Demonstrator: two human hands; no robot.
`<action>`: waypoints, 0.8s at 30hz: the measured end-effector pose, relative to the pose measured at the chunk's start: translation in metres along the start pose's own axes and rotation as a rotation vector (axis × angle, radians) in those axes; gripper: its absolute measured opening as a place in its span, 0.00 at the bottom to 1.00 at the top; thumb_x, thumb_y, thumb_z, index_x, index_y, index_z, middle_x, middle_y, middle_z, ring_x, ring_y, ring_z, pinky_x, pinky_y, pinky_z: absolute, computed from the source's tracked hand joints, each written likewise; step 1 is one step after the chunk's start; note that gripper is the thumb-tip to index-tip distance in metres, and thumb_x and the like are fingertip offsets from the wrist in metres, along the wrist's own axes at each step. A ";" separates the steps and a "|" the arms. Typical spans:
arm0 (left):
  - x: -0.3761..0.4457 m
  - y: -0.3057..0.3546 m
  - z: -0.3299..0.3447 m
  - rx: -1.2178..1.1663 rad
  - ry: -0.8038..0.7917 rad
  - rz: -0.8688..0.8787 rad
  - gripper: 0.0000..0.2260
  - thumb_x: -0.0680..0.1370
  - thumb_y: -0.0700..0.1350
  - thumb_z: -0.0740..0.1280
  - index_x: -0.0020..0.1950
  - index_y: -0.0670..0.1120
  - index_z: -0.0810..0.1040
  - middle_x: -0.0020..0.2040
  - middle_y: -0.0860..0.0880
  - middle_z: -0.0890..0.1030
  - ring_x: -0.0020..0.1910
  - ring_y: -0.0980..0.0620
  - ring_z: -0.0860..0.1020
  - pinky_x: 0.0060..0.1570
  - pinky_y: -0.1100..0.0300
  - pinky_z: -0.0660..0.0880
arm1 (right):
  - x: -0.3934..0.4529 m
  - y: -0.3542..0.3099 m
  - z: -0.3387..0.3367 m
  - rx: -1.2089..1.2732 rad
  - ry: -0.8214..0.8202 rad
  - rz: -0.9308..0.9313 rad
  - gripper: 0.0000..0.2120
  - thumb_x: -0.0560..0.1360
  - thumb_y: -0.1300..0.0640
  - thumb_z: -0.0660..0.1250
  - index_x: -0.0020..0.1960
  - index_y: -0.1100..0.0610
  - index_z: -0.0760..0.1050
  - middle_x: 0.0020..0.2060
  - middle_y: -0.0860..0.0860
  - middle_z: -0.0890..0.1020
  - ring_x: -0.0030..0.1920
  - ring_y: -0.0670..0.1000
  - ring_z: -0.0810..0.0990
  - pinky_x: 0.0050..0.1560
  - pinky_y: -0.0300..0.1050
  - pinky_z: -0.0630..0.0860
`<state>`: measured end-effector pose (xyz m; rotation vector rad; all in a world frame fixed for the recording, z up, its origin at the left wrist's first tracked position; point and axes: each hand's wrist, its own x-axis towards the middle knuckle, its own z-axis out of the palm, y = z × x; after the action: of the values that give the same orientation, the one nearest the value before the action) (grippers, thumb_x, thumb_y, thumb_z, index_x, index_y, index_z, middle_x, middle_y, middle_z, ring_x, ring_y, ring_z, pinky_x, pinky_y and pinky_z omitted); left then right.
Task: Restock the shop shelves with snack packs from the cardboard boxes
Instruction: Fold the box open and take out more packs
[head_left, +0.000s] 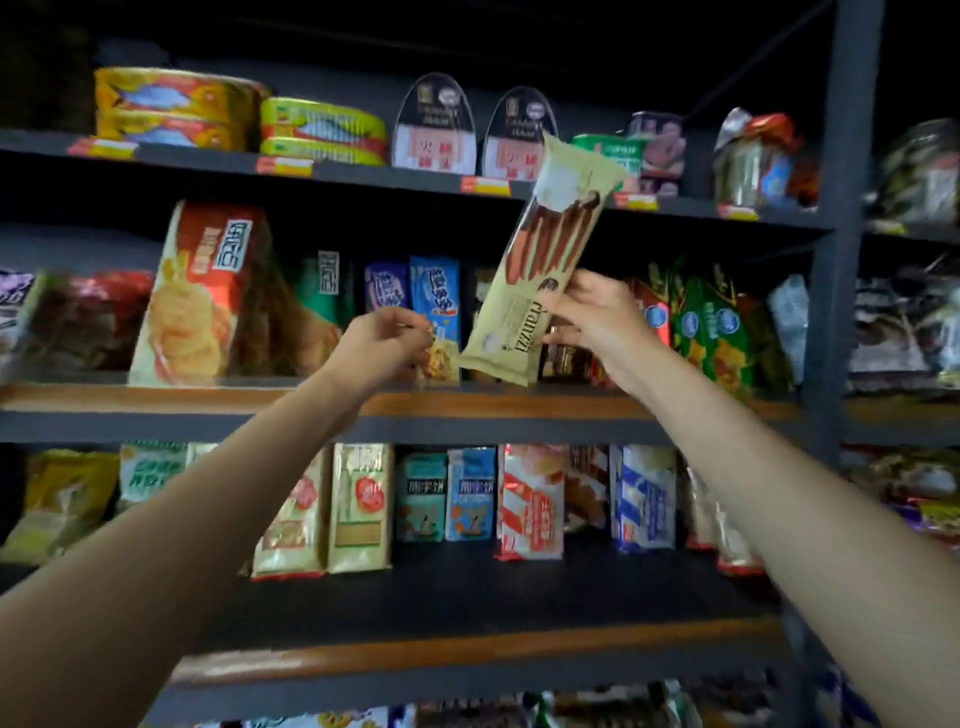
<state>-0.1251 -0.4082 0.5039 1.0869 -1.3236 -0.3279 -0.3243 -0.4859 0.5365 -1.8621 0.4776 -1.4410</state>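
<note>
My right hand (597, 319) grips a long cream snack pack (540, 260) printed with brown wafer sticks, tilted with its top end up to the right, in front of the middle shelf (519, 402). My left hand (382, 340) is raised just left of the pack's lower end, fingers curled, pinching at the edge of a blue snack pack (435, 306) that stands on that shelf. The cream pack's lower end hangs just above the shelf's front edge. No cardboard box is in view.
Flat fish tins (171, 109) and oval tins (434, 127) line the top shelf. A big orange biscuit bag (202, 291) stands at the left, green bags (714, 332) at the right. More upright packs (530, 501) fill the lower shelf. A dark upright post (841, 208) bounds the bay.
</note>
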 end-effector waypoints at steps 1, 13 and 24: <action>0.016 0.003 0.009 0.016 0.001 0.017 0.07 0.78 0.38 0.62 0.43 0.48 0.72 0.40 0.48 0.75 0.35 0.56 0.75 0.30 0.69 0.73 | 0.018 0.002 -0.012 -0.047 -0.018 0.003 0.08 0.76 0.65 0.65 0.55 0.60 0.75 0.49 0.54 0.81 0.44 0.48 0.81 0.36 0.38 0.80; 0.162 -0.039 0.117 0.795 -0.335 -0.009 0.14 0.78 0.41 0.62 0.63 0.41 0.74 0.57 0.45 0.74 0.53 0.51 0.71 0.49 0.63 0.66 | 0.166 0.126 -0.057 -0.384 -0.203 0.384 0.18 0.73 0.64 0.69 0.61 0.65 0.72 0.61 0.58 0.77 0.53 0.54 0.81 0.41 0.39 0.81; 0.213 -0.069 0.142 0.967 -0.670 -0.312 0.27 0.78 0.43 0.63 0.75 0.53 0.57 0.75 0.48 0.57 0.71 0.43 0.63 0.64 0.52 0.69 | 0.227 0.156 -0.062 -0.358 -0.190 0.585 0.28 0.73 0.69 0.68 0.70 0.65 0.61 0.68 0.63 0.68 0.58 0.59 0.78 0.44 0.41 0.79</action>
<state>-0.1650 -0.6644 0.5616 2.1296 -1.9867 -0.2904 -0.2920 -0.7622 0.5824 -1.8804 1.1320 -0.8159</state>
